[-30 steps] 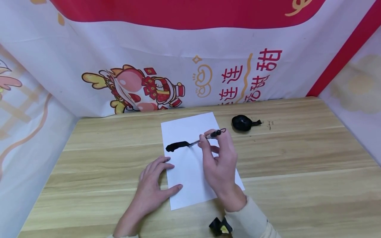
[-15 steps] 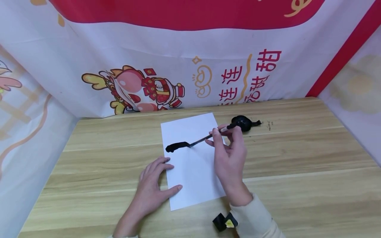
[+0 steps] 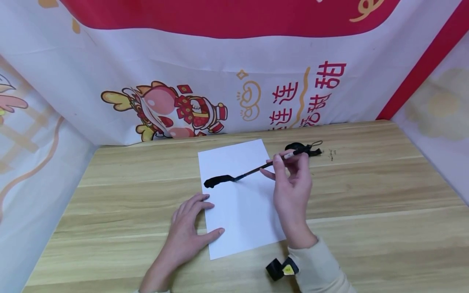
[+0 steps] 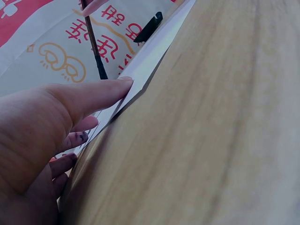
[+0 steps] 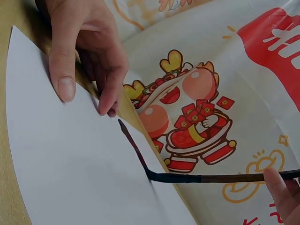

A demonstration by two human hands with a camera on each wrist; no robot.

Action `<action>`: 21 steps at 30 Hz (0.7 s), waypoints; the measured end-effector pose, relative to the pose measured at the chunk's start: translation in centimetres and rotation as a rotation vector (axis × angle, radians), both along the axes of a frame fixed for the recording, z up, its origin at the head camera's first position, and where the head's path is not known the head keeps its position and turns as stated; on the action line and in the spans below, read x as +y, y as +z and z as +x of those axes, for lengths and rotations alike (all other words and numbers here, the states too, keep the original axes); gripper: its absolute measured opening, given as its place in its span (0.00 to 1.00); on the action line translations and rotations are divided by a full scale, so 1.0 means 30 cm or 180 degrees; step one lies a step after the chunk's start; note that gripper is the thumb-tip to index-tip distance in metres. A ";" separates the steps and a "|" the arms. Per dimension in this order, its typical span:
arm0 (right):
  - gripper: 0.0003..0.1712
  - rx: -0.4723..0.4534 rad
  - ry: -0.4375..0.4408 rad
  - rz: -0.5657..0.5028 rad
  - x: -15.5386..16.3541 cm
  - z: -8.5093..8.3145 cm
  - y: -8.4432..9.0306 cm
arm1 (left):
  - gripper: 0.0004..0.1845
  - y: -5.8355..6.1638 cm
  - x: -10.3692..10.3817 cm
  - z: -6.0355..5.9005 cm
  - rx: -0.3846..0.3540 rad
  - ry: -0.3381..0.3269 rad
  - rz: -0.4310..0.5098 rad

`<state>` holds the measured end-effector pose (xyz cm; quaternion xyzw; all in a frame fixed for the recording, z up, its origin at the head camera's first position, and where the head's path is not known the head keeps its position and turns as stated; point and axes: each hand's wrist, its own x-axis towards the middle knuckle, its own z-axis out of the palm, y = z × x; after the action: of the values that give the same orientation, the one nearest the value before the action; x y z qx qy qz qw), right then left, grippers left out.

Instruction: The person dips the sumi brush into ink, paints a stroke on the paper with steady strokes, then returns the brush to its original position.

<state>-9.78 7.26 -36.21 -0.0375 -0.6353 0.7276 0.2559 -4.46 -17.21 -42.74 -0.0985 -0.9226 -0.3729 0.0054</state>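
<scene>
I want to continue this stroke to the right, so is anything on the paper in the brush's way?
Nothing visible is. The brush tip sits at the right end of the black stroke, and the sheet to its right is bare. The left hand presses the lower left edge, below the stroke. The right hand holds the brush.

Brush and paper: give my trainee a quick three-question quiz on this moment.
1. True or false: the brush tip touches the paper.
2. Which of the hands grips the brush? A left, B right.
3. Fill in: the left hand rests flat on the paper's ____ edge.

Key:
1. True; the tip meets the black stroke.
2. B, the right hand.
3. Left.
</scene>
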 end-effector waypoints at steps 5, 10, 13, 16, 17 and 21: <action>0.13 0.0080 -0.0017 -0.0136 0.004 -0.003 0.004 | 0.32 -0.001 0.000 0.000 0.0006 -0.0002 -0.0006; 0.10 0.0104 -0.0046 -0.0159 0.008 -0.003 0.009 | 0.32 -0.005 -0.004 0.001 0.0076 -0.0012 0.0011; 0.09 0.0089 -0.0066 -0.0142 0.011 -0.004 0.009 | 0.32 -0.008 -0.005 0.002 0.0112 -0.0020 0.0027; 0.07 0.0082 -0.0088 -0.0153 0.016 -0.007 0.007 | 0.32 -0.008 -0.006 0.002 0.0109 -0.0018 0.0017; 0.06 0.0078 -0.0095 -0.0159 0.018 -0.008 0.008 | 0.32 -0.008 -0.005 0.002 0.0106 -0.0019 0.0013; 0.06 0.0052 -0.0123 -0.0216 0.024 -0.010 0.009 | 0.32 -0.006 -0.004 0.002 0.0096 -0.0016 -0.0001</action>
<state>-10.09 7.98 -35.95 -0.0525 -0.6074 0.7440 0.2736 -4.41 -17.33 -42.92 -0.1064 -0.9223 -0.3712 0.0184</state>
